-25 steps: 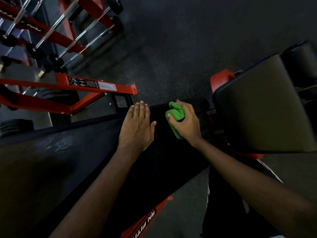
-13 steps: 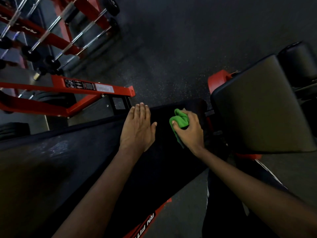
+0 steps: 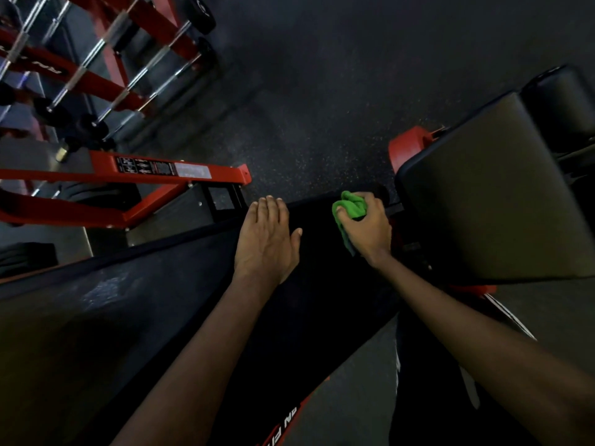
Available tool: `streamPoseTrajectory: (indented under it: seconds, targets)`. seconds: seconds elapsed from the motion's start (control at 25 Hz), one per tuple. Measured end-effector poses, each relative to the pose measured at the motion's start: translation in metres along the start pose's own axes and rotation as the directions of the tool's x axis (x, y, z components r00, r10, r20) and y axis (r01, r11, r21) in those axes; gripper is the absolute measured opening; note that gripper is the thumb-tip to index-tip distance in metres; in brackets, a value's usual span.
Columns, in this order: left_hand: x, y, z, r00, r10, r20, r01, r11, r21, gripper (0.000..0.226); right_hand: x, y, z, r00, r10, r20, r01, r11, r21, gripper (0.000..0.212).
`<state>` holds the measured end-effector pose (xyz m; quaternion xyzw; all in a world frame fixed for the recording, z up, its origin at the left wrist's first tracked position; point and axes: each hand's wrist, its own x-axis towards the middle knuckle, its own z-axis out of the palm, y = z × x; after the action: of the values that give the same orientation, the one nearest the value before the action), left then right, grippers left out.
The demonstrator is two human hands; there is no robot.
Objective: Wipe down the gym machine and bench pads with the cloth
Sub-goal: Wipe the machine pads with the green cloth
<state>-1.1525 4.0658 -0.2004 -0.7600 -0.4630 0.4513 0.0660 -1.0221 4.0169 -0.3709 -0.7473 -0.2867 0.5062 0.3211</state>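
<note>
Green cloth [image 3: 349, 207] bunched in right hand [image 3: 368, 228] (gripped); left hand [image 3: 265, 241] flat on bench pad [image 3: 161, 300].

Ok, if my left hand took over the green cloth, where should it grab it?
Probably the bunched fold of the green cloth sticking out of the right hand, coming from the left over the bench pad. That wad is exposed and faces the left hand; the rest lies under the palm.
</note>
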Motion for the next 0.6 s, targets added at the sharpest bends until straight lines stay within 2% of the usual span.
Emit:
streamPoseTrajectory:
  seconds: [0.12,0.24,0.36,0.52,0.6]
  targets:
    - [0.011,0.007,0.001,1.000,-0.002,0.018,0.002,1.000,-0.013,0.068,-0.055,-0.002,-0.002,0.981,-0.180,0.067,0.178,0.983,0.040,0.048]
    - [0.017,0.012,0.001,1.000,0.003,0.028,-0.003,1.000,-0.009,0.068,-0.058,0.003,-0.002,0.974,-0.224,0.042,0.222,0.974,0.037,0.049]
    - [0.017,0.013,0.002,1.000,0.006,0.028,-0.006,1.000,0.015,0.069,-0.024,0.002,0.005,0.984,-0.175,-0.027,0.175,0.984,0.013,0.041]
    - [0.018,0.014,0.005,1.000,0.011,0.011,-0.012,0.999,0.040,0.069,0.025,0.000,0.007,0.998,-0.008,-0.055,0.009,1.000,0.005,0.038]
    - [0.019,0.015,0.005,1.000,0.006,0.023,-0.007,0.999,0.040,0.069,0.028,-0.007,0.009,0.998,0.005,-0.059,-0.004,1.000,0.009,0.037]
